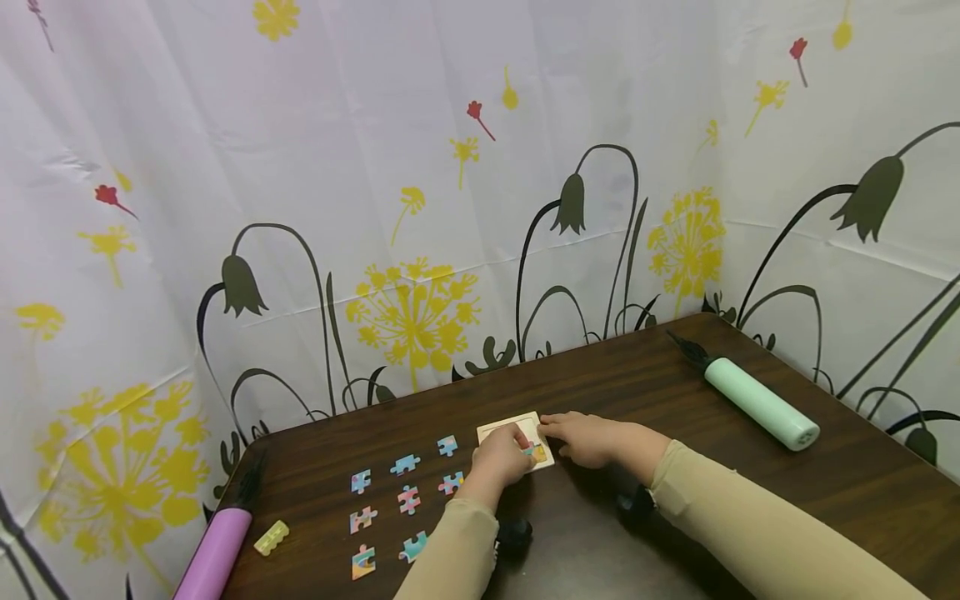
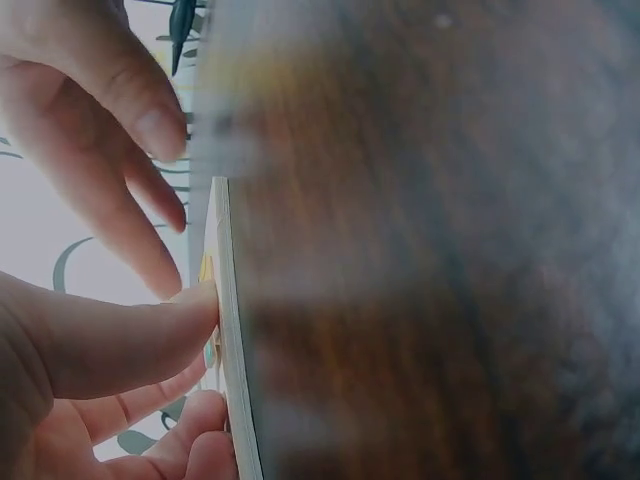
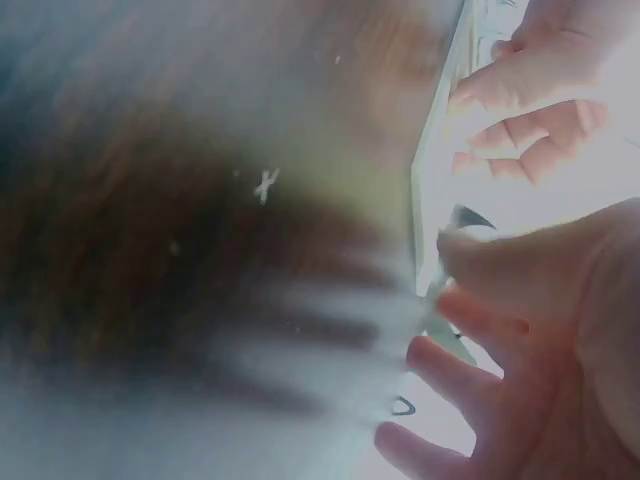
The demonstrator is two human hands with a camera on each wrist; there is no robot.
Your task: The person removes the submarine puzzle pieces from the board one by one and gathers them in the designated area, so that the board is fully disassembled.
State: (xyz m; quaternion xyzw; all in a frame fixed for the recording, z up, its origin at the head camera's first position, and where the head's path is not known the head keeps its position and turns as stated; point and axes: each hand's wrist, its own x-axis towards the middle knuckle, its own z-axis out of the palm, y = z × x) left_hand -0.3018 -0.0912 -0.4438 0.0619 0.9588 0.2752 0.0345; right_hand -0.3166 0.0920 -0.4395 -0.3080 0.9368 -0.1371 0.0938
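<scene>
Between our 2 hands sits the puzzle board (image 1: 517, 433) on the dark table (image 1: 750, 492): our left hand (image 1: 501, 457) pinches a puzzle piece (image 1: 537, 452) onto it, our right hand (image 1: 581, 437) steadies its edge with relaxed fingers (7 loose pieces (image 1: 406, 498) lie left of both).

head: bright, even, sharp, edges bowed | left wrist: dark brown wooden surface (image 2: 430, 250) blurred beside hand | right wrist: hazy, overexposed, heavy blur
</scene>
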